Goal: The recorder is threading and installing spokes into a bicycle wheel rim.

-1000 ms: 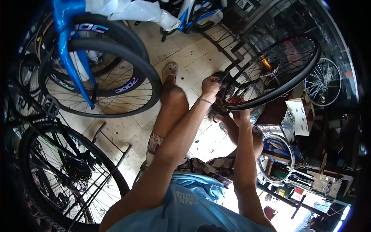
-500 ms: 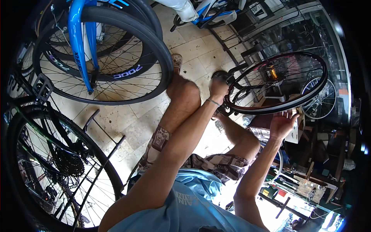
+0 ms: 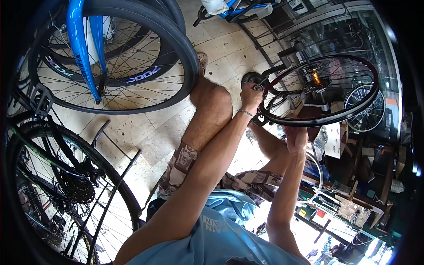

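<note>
Bicycle wheel sits at right in a dark stand; left hand curls its fingers by the left edge, hold unclear; right hand is by the near rim, fingers' state I cannot tell.

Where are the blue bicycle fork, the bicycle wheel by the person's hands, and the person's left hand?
Blue bicycle fork [image 3: 80, 49], head view: on one blade.
Bicycle wheel [image 3: 316, 77], head view: on its orange-looking hub.
Left hand [image 3: 251, 97], head view: on the back of the hand.

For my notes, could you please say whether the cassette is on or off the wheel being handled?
On: the toothed cassette sits beside the orange hub within the wheel.
</note>
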### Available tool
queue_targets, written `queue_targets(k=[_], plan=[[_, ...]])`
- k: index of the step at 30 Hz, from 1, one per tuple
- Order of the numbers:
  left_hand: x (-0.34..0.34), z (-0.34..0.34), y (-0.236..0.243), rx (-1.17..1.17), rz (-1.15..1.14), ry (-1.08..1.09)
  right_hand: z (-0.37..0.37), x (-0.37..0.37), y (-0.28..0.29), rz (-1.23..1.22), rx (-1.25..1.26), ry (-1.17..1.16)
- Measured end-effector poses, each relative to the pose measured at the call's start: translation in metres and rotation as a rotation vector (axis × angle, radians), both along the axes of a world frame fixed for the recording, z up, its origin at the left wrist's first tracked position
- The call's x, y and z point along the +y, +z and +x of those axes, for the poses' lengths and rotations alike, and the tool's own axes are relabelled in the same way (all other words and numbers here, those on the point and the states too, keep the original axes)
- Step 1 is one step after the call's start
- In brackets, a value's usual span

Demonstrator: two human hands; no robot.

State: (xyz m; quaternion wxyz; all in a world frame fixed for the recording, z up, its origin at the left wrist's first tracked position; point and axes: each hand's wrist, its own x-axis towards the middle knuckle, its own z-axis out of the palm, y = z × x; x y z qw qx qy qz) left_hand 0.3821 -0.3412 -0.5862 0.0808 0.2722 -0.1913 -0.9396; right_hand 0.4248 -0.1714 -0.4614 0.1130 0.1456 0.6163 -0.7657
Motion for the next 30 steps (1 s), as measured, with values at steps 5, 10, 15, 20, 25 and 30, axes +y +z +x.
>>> queue_targets(k=[5,10,15,20,25,30], plan=[[-0.005,0.008,-0.005,-0.045,-0.063,-0.010,-0.002,-0.038,0.055,-0.209,0.192,0.224],[-0.002,0.008,0.011,-0.067,-0.112,-0.037,-0.021,0.013,0.094,-0.248,0.659,-0.153],[-0.005,0.008,0.015,-0.102,-0.171,-0.051,-0.027,0.028,0.097,-0.107,0.569,-0.272],[-0.002,0.005,0.012,-0.079,-0.164,-0.072,-0.014,-0.005,0.080,0.007,0.344,-0.212],[-0.003,-0.001,-0.005,-0.110,-0.359,-0.051,-0.021,-0.004,0.044,-0.014,0.183,0.045],[0.007,0.000,0.006,-0.061,-0.164,-0.054,-0.021,-0.008,0.038,-0.100,0.169,0.004]])
